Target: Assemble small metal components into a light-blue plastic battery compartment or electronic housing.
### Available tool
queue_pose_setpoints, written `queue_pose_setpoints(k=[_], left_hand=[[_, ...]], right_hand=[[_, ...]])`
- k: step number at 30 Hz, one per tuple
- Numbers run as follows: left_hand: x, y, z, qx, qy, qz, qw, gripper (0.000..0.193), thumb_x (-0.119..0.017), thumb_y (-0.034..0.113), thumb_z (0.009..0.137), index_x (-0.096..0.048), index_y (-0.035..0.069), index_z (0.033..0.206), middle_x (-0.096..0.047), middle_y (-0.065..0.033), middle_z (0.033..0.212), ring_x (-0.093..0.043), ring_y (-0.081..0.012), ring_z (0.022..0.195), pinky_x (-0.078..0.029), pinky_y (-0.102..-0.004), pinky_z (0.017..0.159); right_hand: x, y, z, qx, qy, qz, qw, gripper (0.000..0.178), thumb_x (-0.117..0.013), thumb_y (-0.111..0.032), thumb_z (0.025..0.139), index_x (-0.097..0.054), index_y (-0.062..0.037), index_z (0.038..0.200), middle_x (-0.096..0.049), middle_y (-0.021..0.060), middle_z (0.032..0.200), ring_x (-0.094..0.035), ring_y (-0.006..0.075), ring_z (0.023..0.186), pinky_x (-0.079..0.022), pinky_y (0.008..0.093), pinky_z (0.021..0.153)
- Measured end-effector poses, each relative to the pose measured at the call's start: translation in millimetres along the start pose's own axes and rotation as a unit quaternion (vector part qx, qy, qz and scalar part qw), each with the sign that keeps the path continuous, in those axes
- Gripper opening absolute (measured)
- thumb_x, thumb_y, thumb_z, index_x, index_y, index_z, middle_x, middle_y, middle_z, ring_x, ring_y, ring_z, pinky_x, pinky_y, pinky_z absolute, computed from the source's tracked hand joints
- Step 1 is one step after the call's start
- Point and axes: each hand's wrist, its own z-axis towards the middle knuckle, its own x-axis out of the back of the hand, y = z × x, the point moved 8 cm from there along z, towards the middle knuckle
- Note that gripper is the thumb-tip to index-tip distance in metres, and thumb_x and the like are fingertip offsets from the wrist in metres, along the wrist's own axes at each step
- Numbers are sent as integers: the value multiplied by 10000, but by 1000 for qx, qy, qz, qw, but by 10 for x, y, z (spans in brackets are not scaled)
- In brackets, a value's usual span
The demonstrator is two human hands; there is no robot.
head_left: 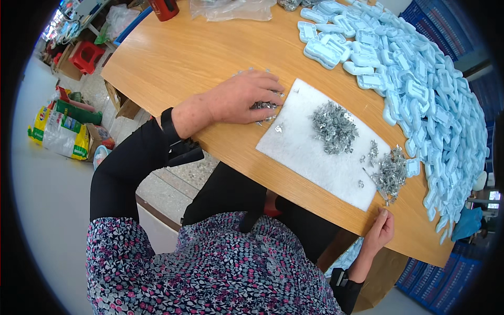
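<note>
My left hand (241,97) lies over a small heap of silver metal pieces (264,106) at the left edge of a white felt-like mat (294,142); its fingers are apart and bent over the heap. A larger pile of the same metal pieces (335,127) sits on the mat. At the mat's right edge is another metal pile (392,173), partly spilling onto the wooden table. My right hand (379,231) rests at the table's near edge, just below that pile. Its fingers are curled and the thumb is pressed to them; anything between them is hidden.
Many light-blue plastic casings (420,89) are heaped across the right of the wooden table (194,50). One blue casing (413,167) touches the right metal pile. Clear plastic bags (231,9) and a red container (164,8) stand at the far edge. A red stool (86,56) is on the floor.
</note>
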Motion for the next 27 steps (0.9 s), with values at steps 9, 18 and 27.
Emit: queue_pose_setpoints(k=[9, 18, 27], left_hand=[[29, -138, -59, 18, 22, 17, 999, 200, -700, 123, 827, -686, 95, 1025, -637, -99, 1178, -547, -307, 1189, -436, -433, 1007], [-179, 5, -130, -53, 56, 146, 986, 299, -585, 249, 920, -610, 37, 1128, -601, -133, 1182, -513, -303, 1221, -391, -484, 1019], [-128, 49, -117, 10, 108, 6, 994, 189, -719, 216, 834, -683, 100, 978, -610, -108, 1158, -489, -357, 1271, -381, -499, 1059]], right_hand=[[-76, -29, 53, 14, 9, -3, 1000, 261, -534, -167, 1049, -638, 36, 923, -495, -38, 742, -406, 48, 693, -341, 220, 611], [-54, 56, 79, 90, 9, -65, 994, 302, -513, -176, 1054, -550, 39, 844, -466, 19, 722, -414, 114, 698, -393, 295, 616], [9, -484, -36, 52, -3, -102, 993, 315, -573, -243, 1028, -701, 40, 1081, -733, 169, 961, -682, 264, 858, -531, 355, 778]])
